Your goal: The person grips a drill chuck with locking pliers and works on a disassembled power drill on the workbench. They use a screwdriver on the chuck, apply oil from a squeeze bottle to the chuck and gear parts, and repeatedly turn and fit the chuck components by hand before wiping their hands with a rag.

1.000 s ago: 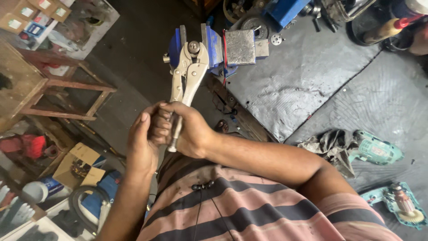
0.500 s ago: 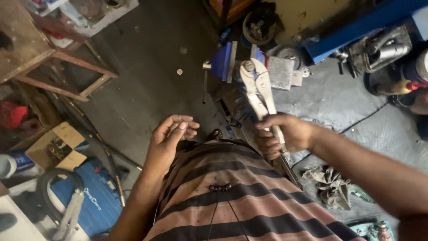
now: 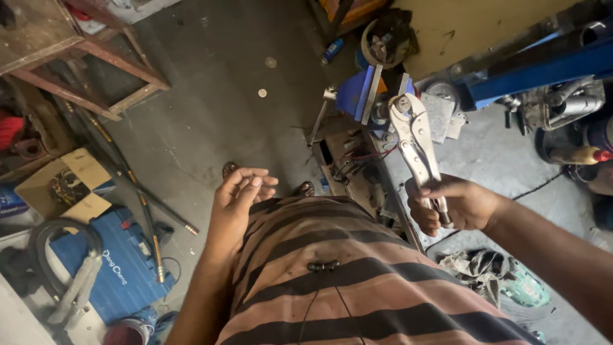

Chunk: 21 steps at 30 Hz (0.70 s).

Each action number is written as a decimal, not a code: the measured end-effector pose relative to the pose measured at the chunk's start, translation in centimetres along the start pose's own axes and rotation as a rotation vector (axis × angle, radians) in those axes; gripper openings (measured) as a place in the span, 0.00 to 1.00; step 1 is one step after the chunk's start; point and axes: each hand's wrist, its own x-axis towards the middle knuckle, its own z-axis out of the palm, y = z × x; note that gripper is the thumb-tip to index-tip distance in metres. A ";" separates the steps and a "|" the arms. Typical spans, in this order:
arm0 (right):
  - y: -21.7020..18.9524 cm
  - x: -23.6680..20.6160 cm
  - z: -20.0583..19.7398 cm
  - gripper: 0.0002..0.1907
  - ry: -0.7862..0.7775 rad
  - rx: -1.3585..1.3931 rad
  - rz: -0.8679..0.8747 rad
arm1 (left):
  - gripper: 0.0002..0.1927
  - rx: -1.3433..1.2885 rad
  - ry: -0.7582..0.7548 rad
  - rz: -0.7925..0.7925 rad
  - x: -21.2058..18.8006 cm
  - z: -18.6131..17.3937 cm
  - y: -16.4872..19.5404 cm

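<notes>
My right hand (image 3: pixel 454 206) is clenched round the handles of the locking pliers (image 3: pixel 416 148), whose nose reaches up to the blue vise (image 3: pixel 359 94). My left hand (image 3: pixel 239 195) hangs loose, holding nothing. I judge clamping is not yet finished.

Silver locking pliers (image 3: pixel 414 137) upright, jaws at vise.

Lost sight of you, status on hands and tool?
Right hand grips locking pliers by the handles. Left hand empty, fingers loosely curled. Pliers' head beside blue vise.
</notes>
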 end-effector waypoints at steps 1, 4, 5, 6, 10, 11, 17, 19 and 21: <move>0.4 -0.2 0.3 0.20 0.036 0.025 -0.032 | 0.10 0.004 -0.001 -0.012 0.3 0.0 -0.2; 1.9 0.1 0.6 0.17 0.086 0.256 -0.105 | 0.11 0.028 -0.048 -0.058 1.5 0.5 -0.8; 2.4 0.3 0.6 0.17 0.088 0.357 -0.126 | 0.11 0.047 -0.076 -0.070 2.0 0.7 -0.8; 2.8 0.4 0.5 0.17 0.103 0.363 -0.163 | 0.11 0.066 -0.096 -0.077 2.6 0.9 -0.8; 3.9 0.6 1.5 0.18 0.211 0.415 -0.225 | 0.11 0.093 -0.221 -0.052 4.9 1.7 0.0; 3.8 0.8 2.2 0.19 0.253 0.426 -0.229 | 0.11 0.095 -0.253 -0.054 5.6 1.9 0.3; 4.1 7.3 11.9 0.16 0.315 0.761 -0.433 | 0.10 0.220 -0.437 -0.090 10.7 2.4 3.1; 3.2 10.1 14.0 0.17 0.325 0.789 -0.563 | 0.10 0.253 -0.512 -0.116 12.3 2.5 4.3; 2.0 12.3 15.8 0.15 0.372 0.873 -0.635 | 0.10 0.341 -0.566 -0.145 13.2 2.1 5.8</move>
